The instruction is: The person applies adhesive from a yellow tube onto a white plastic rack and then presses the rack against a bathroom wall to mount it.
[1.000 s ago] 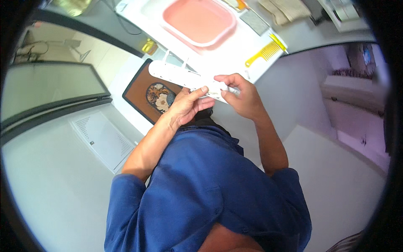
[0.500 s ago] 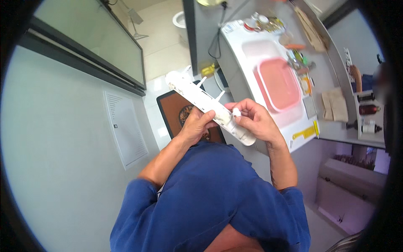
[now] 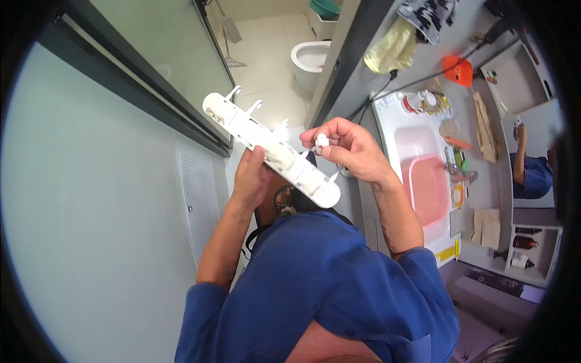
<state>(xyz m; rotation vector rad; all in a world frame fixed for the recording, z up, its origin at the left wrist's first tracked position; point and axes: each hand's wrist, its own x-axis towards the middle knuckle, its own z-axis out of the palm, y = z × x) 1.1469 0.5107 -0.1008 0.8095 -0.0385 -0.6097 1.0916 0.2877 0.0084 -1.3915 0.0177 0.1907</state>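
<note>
A long white plastic hook rail with rounded ends is held at a slant in front of my body. Several small hooks stick out along its far edge, and greyish residue marks the face turned up. My left hand grips the rail from its near side, thumb on top and the other fingers mostly hidden beneath. Above the right part of the rail, my right hand pinches a small white plastic piece between thumb and fingers. That piece looks like a little capped bottle or fitting; its exact kind is unclear.
To the right, a white washbasin holds a pink tub, with jars and bottles along its back. A mirror hangs beyond it. Ahead are a toilet and a dustpan. A framed glass door stands left.
The rail has moved left relative to my body, and its hooks show more clearly. My right hand has lifted from against the rail, still pinching the small white piece. The view has shifted.
</note>
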